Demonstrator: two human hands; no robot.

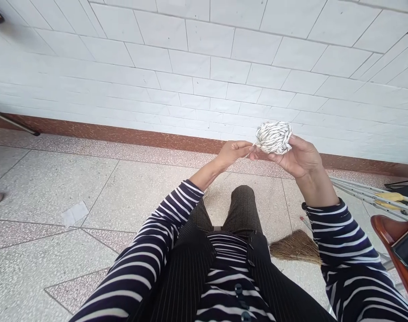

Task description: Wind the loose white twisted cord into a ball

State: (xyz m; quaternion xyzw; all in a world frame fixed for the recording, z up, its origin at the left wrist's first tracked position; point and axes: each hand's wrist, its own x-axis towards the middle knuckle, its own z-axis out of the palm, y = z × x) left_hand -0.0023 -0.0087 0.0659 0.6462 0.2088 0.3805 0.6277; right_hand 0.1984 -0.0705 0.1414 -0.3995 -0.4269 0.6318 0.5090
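Observation:
A bundle of whitish twisted cord (274, 137), wound into a ball, is held up in front of the tiled wall. My right hand (303, 156) grips it from the right, thumb and fingers around its side. At its lower left, my left hand (236, 152) is closed in a pinch on a thin strand of the cord. The strand runs from the left fingertips to the ball. Some of the right fingers are hidden behind the ball.
White tiles cover the wall (210, 40) above a reddish-brown baseboard (130, 134). A straw broom (296, 247) lies on the floor by my right leg. At the right are metal crutches (365, 187) and a wooden chair (388, 237). White paper (74, 213) lies on the left floor.

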